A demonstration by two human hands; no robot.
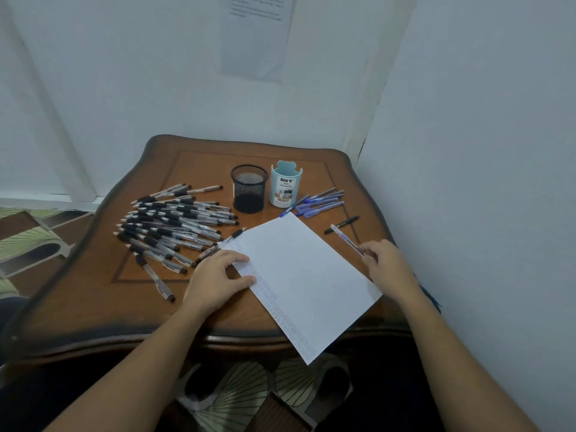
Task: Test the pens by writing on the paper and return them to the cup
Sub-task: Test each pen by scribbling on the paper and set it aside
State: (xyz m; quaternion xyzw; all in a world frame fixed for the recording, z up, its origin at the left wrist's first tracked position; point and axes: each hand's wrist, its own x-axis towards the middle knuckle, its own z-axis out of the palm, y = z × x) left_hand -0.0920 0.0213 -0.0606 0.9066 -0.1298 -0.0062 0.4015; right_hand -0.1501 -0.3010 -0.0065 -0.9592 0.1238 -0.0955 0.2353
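Pen (346, 239) in the right hand (385, 264), just right of the paper (307, 282).
Its fingers gripped the near end, barrel slanting far-left; the left hand (218, 280) lay open, pinning the sheet.

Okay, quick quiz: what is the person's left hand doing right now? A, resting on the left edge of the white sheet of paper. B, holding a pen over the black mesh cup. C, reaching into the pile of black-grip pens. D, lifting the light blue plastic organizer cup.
A: the left hand lies flat with its fingers on the left edge of the white sheet of paper, holding no pen.
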